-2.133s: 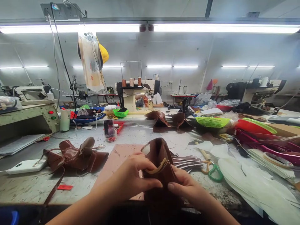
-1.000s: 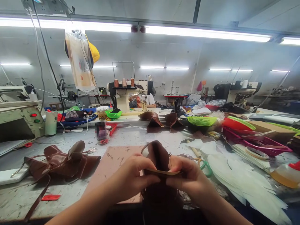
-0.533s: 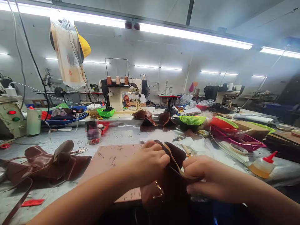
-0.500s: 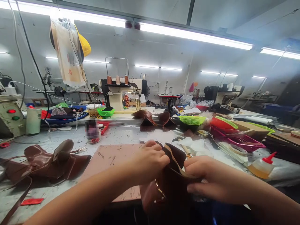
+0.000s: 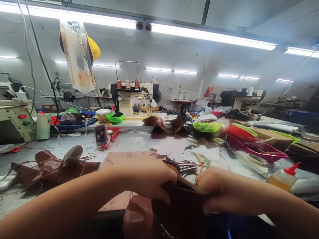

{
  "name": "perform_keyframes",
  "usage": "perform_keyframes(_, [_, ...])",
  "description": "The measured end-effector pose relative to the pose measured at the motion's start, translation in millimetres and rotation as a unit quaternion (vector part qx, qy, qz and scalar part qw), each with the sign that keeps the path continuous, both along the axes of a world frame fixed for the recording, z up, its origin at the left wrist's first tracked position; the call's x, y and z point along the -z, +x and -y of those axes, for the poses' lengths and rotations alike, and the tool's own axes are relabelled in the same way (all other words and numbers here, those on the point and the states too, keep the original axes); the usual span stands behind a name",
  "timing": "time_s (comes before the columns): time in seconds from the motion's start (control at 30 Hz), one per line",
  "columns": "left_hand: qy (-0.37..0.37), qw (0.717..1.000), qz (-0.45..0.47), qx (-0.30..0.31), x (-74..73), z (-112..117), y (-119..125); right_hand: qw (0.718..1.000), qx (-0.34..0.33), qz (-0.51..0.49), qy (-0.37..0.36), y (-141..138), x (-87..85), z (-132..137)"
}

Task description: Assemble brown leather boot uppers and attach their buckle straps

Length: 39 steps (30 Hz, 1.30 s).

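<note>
My left hand (image 5: pixel 159 177) is closed on the top edge of a brown leather upper (image 5: pixel 179 205), which has a tan inner edge. My right hand (image 5: pixel 214 189) pinches the same edge on its other side. The leather hangs between both hands at the table's front, its lower part dark and cut off by the frame. A shiny metallic strip shows low on it. Just beyond my fingers lie a striped piece (image 5: pixel 185 166) and yellow-handled scissors (image 5: pixel 201 166), partly hidden. A pinkish board (image 5: pixel 124 159) lies under my left forearm.
More brown leather uppers lie at left (image 5: pixel 59 166) and stand ahead (image 5: pixel 159 127). A sewing machine (image 5: pixel 132 99) is at the back, with a person's hands behind it. At right are a magenta basket (image 5: pixel 259 151), a green basket (image 5: pixel 206 127) and a red-capped glue bottle (image 5: pixel 284 177).
My left hand has come lower and turned over the leather's edge, and the upper has dropped and tilted. The striped piece now shows behind it. The whole view has shifted slightly.
</note>
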<state>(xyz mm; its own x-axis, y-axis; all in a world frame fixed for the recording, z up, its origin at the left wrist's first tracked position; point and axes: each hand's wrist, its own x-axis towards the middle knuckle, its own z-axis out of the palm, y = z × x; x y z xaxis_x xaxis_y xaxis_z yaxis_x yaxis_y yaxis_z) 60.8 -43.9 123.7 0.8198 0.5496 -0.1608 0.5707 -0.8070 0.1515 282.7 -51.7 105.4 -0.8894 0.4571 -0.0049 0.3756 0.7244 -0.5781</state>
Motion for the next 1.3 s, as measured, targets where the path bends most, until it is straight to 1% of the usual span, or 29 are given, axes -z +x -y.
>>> perform_keyframes(0.1, [0.012, 1.000, -0.010, -0.001, -1.0, 6, 3, 0.997, -0.053, 0.032, -0.036, -1, 0.4, -6])
perform_keyframes(0.17, [0.011, 1.000, -0.020, -0.021, -0.5, 11, 5, 0.994, -0.081, 0.053, -0.047, -4, 1.1, -9])
perform_keyframes(0.23, [0.007, 0.999, -0.009, -0.046, 1.5, 16, 7, 0.994, -0.074, 0.071, -0.037, -8, 1.9, -10])
perform_keyframes(0.33, [0.002, 0.998, 0.009, -0.058, 4.9, 18, 5, 0.996, -0.042, 0.083, -0.007, -16, 2.4, -8])
perform_keyframes(0.43, [-0.024, 0.998, -0.018, -0.049, 5.4, 15, 0, 0.995, -0.060, 0.075, -0.006, -20, 0.9, -6])
perform_keyframes(0.53, [-0.023, 0.997, -0.053, -0.043, 4.2, 11, -4, 0.992, -0.063, 0.105, -0.015, -19, -0.8, -8])
perform_keyframes(0.6, [-0.003, 0.997, -0.069, -0.047, 4.3, 10, -4, 0.991, -0.044, 0.126, -0.016, -19, 0.1, -9])
perform_keyframes(0.67, [0.011, 0.997, -0.059, -0.049, 5.7, 11, -4, 0.993, -0.011, 0.111, -0.021, -21, 3.5, -8])
perform_keyframes(0.73, [0.008, 0.999, -0.019, -0.038, 7.7, 12, -6, 0.997, 0.023, 0.066, -0.043, -24, 8.0, -6])
perform_keyframes(0.8, [-0.013, 0.999, 0.030, -0.014, 9.5, 12, -8, 0.996, 0.040, 0.026, -0.074, -26, 11.2, -4])
perform_keyframes(0.87, [-0.035, 0.998, 0.057, 0.004, 10.7, 11, -10, 0.995, 0.040, 0.020, -0.087, -28, 10.9, -2])
perform_keyframes(0.97, [-0.056, 0.996, 0.064, 0.005, 12.2, 8, -11, 0.996, 0.035, 0.053, -0.068, -28, 4.9, -1])
perform_keyframes(1.03, [-0.051, 0.997, 0.058, 0.005, 13.0, 7, -8, 0.996, 0.021, 0.074, -0.047, -28, 0.5, -1])
perform_keyframes(1.1, [-0.027, 0.998, 0.051, 0.001, 13.2, 7, -4, 0.996, 0.009, 0.086, -0.028, -30, -1.6, -1])
perform_keyframes(1.13, [-0.012, 0.999, 0.051, -0.005, 13.0, 7, -2, 0.996, 0.019, 0.086, -0.024, -31, -1.5, -1])
perform_keyframes(1.2, [0.013, 0.998, 0.048, -0.026, 11.8, 8, 1, 0.995, 0.072, 0.068, -0.026, -35, 0.8, -2])
perform_keyframes(1.27, [0.030, 0.998, 0.043, -0.044, 10.1, 9, 2, 0.991, 0.122, 0.033, -0.042, -37, 4.5, -2])
perform_keyframes(1.3, [0.035, 0.997, 0.039, -0.048, 9.3, 9, 1, 0.990, 0.132, 0.019, -0.054, -38, 6.4, -2])
